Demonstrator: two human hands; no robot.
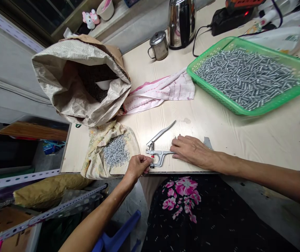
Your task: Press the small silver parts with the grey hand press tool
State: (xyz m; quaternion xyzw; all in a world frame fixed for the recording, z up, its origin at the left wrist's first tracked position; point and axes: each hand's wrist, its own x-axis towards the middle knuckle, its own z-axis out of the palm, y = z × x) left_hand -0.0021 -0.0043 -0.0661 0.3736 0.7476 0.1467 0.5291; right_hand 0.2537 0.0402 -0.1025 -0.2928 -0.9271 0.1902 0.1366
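Grey snap-fastener pliers [161,153] lie at the table's front edge, with the upper handle raised and the jaws apart. My right hand [192,150] lies over the end of the lower handle with its fingers curled round it; the grip is partly hidden under the palm. At the jaw end, my left hand [139,165] is closed in a pinch beside the red-tipped die. Whatever sits between those fingertips is too small to make out. Left of this hand, a heap of small silvery metal tubes [116,150] rests on a patterned cloth [94,157].
A green plastic basket [255,112] full of similar metal pieces stands at the right. An open woven sack [61,84] sits back left, near a pink-white towel [163,91]. Behind are a metal mug [158,45] and an electric kettle [176,28]. A blue stool [121,232] is below.
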